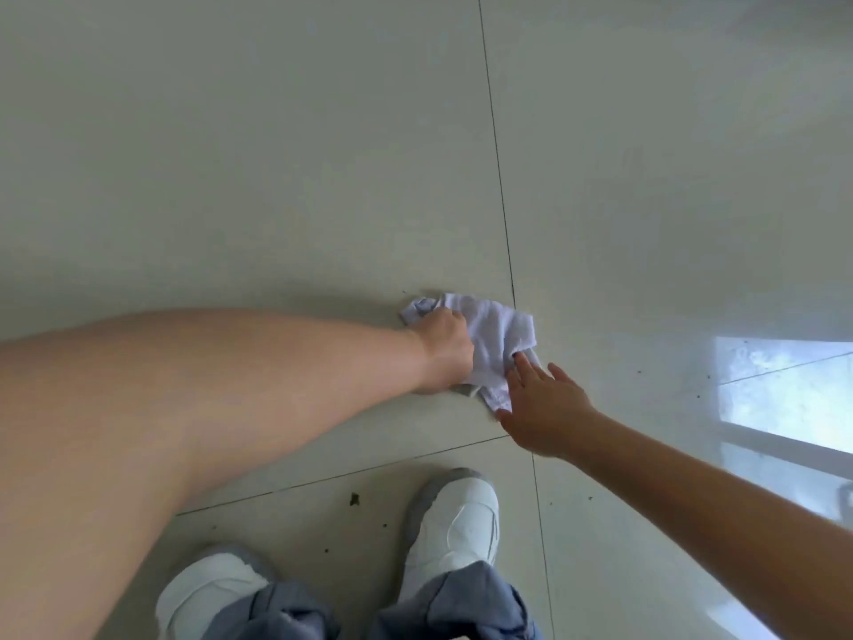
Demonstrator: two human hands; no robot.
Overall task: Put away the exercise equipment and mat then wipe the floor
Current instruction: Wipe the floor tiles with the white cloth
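Observation:
A crumpled white cloth (496, 337) lies on the pale tiled floor (277, 177), just left of a tile joint. My left hand (445, 348) grips its left side with curled fingers. With straight fingers, my right hand (544, 408) reaches in from the right, and its fingertips touch the cloth's lower right edge. No exercise equipment or mat is in view.
My two white shoes (454, 519) and grey trouser cuffs (466, 607) stand at the bottom of the view. Small dark specks of dirt (354, 499) lie on the tile in front of the shoes. A bright window reflection (784, 390) shines on the floor at the right.

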